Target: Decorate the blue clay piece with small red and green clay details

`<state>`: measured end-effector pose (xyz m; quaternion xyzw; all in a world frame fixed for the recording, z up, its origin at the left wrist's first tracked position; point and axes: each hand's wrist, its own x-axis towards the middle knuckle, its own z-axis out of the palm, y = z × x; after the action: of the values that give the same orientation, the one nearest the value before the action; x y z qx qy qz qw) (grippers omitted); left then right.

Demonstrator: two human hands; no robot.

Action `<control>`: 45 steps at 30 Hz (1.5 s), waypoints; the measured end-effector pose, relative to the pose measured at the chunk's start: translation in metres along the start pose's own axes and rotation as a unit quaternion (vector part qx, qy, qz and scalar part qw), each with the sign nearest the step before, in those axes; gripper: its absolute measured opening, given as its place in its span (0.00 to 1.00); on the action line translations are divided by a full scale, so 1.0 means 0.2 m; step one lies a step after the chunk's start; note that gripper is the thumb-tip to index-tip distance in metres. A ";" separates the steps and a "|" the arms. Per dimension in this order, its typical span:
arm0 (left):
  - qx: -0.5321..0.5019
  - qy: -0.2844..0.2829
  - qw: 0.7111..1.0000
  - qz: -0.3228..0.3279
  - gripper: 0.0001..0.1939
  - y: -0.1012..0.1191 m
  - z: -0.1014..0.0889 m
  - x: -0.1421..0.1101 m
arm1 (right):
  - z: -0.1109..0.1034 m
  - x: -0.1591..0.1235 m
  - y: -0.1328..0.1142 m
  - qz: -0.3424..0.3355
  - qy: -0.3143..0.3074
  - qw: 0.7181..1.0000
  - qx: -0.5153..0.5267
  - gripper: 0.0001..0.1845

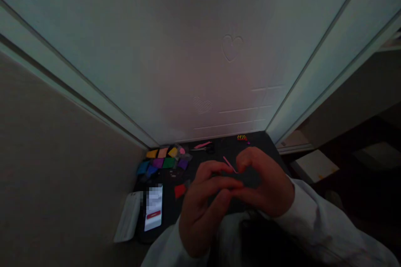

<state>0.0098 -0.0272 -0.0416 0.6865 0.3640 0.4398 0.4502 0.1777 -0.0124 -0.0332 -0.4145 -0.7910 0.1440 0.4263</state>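
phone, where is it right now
In the head view, the phone is at lower left on the dark surface, between the white item and the left hand.

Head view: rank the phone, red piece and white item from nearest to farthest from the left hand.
1. Red piece: just left of the left hand.
2. Phone: farther left, screen lit.
3. White item: beyond the phone, leftmost of these.

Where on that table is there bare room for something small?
The black table looks bare at back right, between the yellow-dotted piece and the table's right edge. A narrow strip shows between the phone and the red packet. Coloured packets crowd the back left; left fingers and right fingers crowd the middle. Dimness may hide small things.
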 end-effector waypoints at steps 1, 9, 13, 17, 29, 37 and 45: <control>0.005 -0.004 1.000 -0.002 0.12 0.00 0.00 0.00 | 0.00 0.00 0.00 0.001 0.000 1.000 -0.003 0.13; 0.007 0.010 1.000 -0.016 0.11 -0.01 0.00 -0.02 | -0.01 -0.03 0.02 0.013 0.003 1.000 0.000 0.18; -0.027 0.009 0.999 -0.043 0.10 -0.01 0.01 -0.03 | -0.01 -0.03 0.02 0.007 -0.001 1.000 0.010 0.19; -0.050 -0.006 0.996 -0.080 0.10 -0.01 0.02 -0.02 | 0.00 -0.05 0.02 -0.007 -0.016 1.000 0.010 0.17; 0.020 0.016 0.997 -0.077 0.06 0.02 0.05 -0.02 | 0.03 -0.06 0.05 -0.024 -0.019 1.000 -0.005 0.10; -0.011 0.004 0.995 -0.104 0.03 -0.02 0.05 0.00 | 0.04 -0.07 0.06 -0.015 -0.019 1.000 -0.006 0.11; 0.021 -0.005 0.998 -0.054 0.05 -0.03 0.02 -0.01 | 0.03 -0.07 0.06 0.008 -0.039 0.999 0.001 0.11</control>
<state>0.0125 -0.0284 -0.0497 0.6773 0.4074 0.4035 0.4610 0.1833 -0.0159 -0.0515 -0.4144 -0.8036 0.1643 0.3942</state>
